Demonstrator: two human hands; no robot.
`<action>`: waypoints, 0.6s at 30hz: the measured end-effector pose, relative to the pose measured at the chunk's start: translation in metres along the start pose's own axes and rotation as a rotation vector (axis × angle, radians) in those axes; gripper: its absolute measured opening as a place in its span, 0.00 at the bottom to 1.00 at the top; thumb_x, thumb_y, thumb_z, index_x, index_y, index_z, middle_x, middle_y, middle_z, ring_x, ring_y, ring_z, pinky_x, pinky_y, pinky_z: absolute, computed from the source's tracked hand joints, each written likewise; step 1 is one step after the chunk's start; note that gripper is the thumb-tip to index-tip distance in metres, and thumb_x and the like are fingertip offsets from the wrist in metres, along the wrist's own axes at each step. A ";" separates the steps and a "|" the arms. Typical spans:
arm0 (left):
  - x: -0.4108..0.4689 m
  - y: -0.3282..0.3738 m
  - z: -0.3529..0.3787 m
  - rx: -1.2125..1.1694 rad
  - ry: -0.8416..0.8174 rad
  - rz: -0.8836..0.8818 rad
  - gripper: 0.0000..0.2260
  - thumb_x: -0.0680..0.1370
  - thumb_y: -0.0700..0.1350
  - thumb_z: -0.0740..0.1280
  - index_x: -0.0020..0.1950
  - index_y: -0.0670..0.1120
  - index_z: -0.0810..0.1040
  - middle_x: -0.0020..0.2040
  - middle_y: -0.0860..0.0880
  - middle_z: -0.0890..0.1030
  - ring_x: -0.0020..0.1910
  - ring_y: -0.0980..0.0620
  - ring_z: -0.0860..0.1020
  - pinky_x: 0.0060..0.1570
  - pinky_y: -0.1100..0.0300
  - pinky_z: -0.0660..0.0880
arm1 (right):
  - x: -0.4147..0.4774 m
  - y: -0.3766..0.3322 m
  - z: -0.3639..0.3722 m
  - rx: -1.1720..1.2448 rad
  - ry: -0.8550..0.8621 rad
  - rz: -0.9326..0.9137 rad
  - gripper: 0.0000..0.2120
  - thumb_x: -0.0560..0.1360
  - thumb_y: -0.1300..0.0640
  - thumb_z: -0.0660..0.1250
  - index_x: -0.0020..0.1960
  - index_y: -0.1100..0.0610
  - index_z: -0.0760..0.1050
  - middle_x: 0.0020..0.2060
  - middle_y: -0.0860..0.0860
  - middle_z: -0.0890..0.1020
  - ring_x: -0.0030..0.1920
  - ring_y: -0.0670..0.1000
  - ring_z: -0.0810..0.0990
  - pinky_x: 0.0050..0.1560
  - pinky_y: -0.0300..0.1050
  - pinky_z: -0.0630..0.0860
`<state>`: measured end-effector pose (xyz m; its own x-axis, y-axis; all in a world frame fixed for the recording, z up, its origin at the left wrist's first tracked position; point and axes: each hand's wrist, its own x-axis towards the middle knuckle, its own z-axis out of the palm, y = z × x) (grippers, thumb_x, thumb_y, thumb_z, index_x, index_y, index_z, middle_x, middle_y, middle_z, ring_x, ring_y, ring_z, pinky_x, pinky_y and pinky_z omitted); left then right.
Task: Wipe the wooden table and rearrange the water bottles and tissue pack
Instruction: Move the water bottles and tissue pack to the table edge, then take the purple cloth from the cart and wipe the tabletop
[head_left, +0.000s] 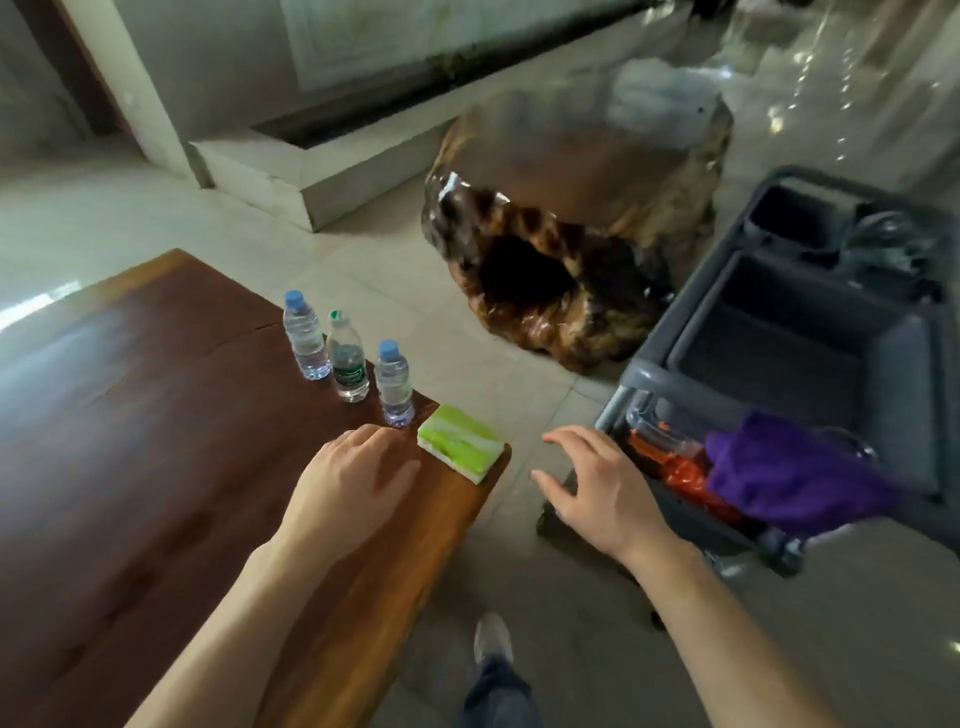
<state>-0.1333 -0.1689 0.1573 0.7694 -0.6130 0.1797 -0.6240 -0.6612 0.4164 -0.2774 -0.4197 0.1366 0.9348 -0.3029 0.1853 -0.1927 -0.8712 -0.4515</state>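
Observation:
A dark wooden table (156, 441) fills the lower left. Along its right edge stand three small water bottles: a blue-capped one (305, 335), a green-labelled one (347, 357) and another blue-capped one (394, 383). A green and white tissue pack (461, 443) lies flat at the table's near right corner. My left hand (348, 486) rests palm down on the table just left of the pack, fingers apart, holding nothing. My right hand (592, 491) hovers over the floor between the table and a cart, fingers spread and empty. A purple cloth (779, 473) lies in the cart.
A grey cleaning cart (810, 353) stands at the right with orange items beside the cloth. A large carved wooden stump (571, 234) sits behind on the tiled floor. A white stone step (311, 176) runs along the back. My shoe (492, 636) shows below.

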 end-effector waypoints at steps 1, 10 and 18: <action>0.007 0.017 0.004 -0.021 -0.003 0.040 0.13 0.78 0.55 0.68 0.58 0.50 0.82 0.54 0.53 0.83 0.52 0.48 0.81 0.50 0.54 0.76 | -0.010 0.012 -0.014 -0.011 0.012 0.026 0.21 0.77 0.49 0.71 0.67 0.57 0.76 0.62 0.52 0.80 0.64 0.52 0.77 0.66 0.48 0.75; 0.065 0.164 0.070 -0.057 -0.127 0.347 0.20 0.79 0.61 0.64 0.67 0.53 0.76 0.64 0.53 0.81 0.62 0.49 0.79 0.62 0.53 0.75 | -0.095 0.128 -0.111 -0.161 0.212 0.339 0.24 0.73 0.52 0.77 0.65 0.59 0.78 0.60 0.54 0.81 0.62 0.57 0.78 0.64 0.53 0.76; 0.104 0.278 0.148 -0.074 -0.236 0.495 0.23 0.75 0.59 0.70 0.68 0.54 0.74 0.64 0.52 0.81 0.62 0.49 0.79 0.62 0.52 0.75 | -0.130 0.222 -0.150 -0.182 0.256 0.447 0.28 0.70 0.51 0.80 0.65 0.60 0.78 0.60 0.55 0.82 0.62 0.57 0.79 0.65 0.54 0.76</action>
<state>-0.2468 -0.4807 0.1600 0.3294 -0.9290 0.1688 -0.8859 -0.2423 0.3955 -0.4863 -0.6320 0.1433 0.6521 -0.7234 0.2271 -0.6242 -0.6822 -0.3809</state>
